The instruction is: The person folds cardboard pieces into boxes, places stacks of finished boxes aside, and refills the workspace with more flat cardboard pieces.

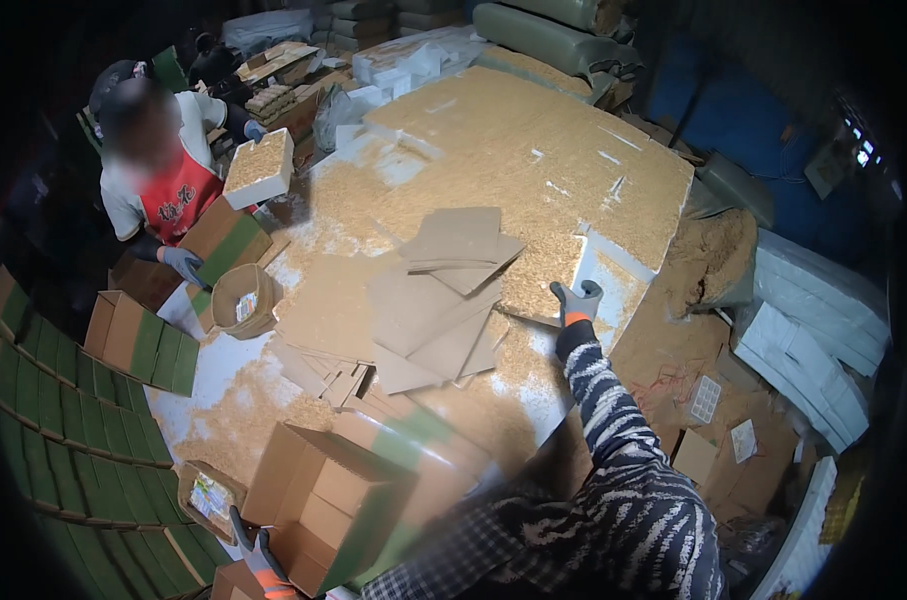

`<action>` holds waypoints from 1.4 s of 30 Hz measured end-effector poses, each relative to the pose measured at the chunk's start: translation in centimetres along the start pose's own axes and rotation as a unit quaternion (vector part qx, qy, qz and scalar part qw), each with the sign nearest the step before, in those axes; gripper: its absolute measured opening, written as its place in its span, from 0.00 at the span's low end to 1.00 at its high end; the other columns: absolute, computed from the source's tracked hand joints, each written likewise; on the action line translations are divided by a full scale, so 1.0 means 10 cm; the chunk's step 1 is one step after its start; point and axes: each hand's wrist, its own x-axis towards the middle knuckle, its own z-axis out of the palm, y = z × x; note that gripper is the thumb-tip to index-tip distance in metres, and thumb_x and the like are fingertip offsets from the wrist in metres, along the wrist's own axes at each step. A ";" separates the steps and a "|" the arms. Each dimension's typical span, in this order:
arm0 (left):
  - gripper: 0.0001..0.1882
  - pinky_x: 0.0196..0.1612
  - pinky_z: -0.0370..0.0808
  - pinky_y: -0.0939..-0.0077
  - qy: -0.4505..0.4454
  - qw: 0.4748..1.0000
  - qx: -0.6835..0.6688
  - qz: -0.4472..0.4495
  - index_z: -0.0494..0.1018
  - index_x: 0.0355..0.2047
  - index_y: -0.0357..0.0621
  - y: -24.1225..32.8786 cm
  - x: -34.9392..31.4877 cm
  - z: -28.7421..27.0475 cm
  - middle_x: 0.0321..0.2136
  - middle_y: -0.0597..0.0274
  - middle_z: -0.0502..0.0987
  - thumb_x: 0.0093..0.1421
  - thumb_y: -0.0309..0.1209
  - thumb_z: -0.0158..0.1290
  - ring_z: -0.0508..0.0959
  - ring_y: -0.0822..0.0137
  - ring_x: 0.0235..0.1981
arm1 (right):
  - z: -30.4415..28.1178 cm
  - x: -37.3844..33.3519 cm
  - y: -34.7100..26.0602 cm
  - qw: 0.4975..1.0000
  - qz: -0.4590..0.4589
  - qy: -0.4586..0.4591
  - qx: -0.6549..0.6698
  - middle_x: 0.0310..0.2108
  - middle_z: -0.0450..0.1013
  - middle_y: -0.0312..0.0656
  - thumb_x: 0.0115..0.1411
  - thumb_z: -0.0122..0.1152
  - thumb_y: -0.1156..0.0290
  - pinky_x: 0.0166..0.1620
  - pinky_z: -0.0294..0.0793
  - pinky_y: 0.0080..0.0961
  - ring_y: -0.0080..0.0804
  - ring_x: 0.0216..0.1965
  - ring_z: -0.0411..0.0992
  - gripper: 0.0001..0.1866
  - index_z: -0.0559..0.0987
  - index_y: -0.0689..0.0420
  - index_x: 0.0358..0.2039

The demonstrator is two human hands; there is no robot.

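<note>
Your open carton (323, 490), brown inside with green on its outer side, stands tilted at the near edge of the surface (213, 372), its flaps spread. Your left hand (258, 560), in a gray glove with an orange cuff, is at the carton's left side; whether its fingers are clamped on the cardboard, you cannot tell from this view. Your right hand (578, 298), gloved alike, is stretched out to the near end of a white foam tray (618, 253) at the right of the surface — its thumb and fingers curve apart, with a gap between them.

Just beyond the left hand, a small basket (189, 485) with colorful packets sits against the carton. Between your arms and farther out, flat cardboard sheets (438, 320) lie in an untidy pile on the wood shavings (563, 130) that cover much of the surface. Left of that pile stands a round basket (256, 317), also with packets inside.

Across on the left, a co-worker (185, 185) in a red apron holds a shavings-filled foam box (263, 192) beside another open carton (223, 238). Green-and-brown cartons (73, 410) line your left — white foam panels (808, 345) lean at the far right.
</note>
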 end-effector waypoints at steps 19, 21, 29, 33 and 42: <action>0.33 0.63 0.59 0.71 -0.025 0.990 -0.078 0.114 0.56 0.68 0.39 -0.21 0.37 0.39 0.65 0.53 0.61 0.61 0.26 0.49 0.63 0.61 0.61 | -0.83 -2.48 -2.92 0.786 -0.025 -0.610 0.094 0.57 0.70 0.46 0.57 0.61 0.71 0.56 0.71 0.27 0.34 0.54 0.72 0.35 0.63 0.60 0.65; 0.33 0.61 0.61 0.72 -0.025 0.988 -0.120 0.097 0.57 0.67 0.39 -0.22 0.36 0.42 0.64 0.54 0.61 0.61 0.25 0.49 0.65 0.62 0.59 | -0.56 -3.00 -2.96 0.725 -0.016 -0.684 0.078 0.54 0.72 0.50 0.54 0.68 0.77 0.55 0.73 0.29 0.34 0.53 0.73 0.38 0.64 0.61 0.64; 0.39 0.57 0.68 0.73 -0.045 0.979 -0.198 -0.020 0.58 0.68 0.44 -0.04 0.19 0.13 0.62 0.57 0.65 0.52 0.18 0.48 0.69 0.64 0.56 | 0.05 -4.37 -2.12 0.573 -0.290 -0.687 -0.339 0.55 0.69 0.60 0.53 0.67 0.58 0.58 0.68 0.36 0.52 0.59 0.66 0.46 0.57 0.56 0.69; 0.46 0.68 0.55 0.73 -0.061 0.988 -0.137 0.023 0.57 0.68 0.43 0.01 0.15 0.07 0.66 0.59 0.62 0.43 0.16 0.44 0.61 0.61 0.65 | 0.35 -4.26 -1.61 0.376 -0.407 -0.688 -0.470 0.45 0.76 0.55 0.54 0.60 0.64 0.48 0.74 0.37 0.46 0.42 0.76 0.30 0.70 0.64 0.56; 0.34 0.69 0.53 0.70 -0.044 0.993 -0.059 0.089 0.56 0.68 0.40 -0.04 0.25 0.04 0.66 0.55 0.62 0.59 0.24 0.45 0.60 0.61 0.67 | 0.64 -3.36 -1.62 0.567 -0.626 -0.465 -0.265 0.66 0.58 0.52 0.47 0.67 0.67 0.67 0.51 0.50 0.59 0.67 0.51 0.38 0.68 0.55 0.61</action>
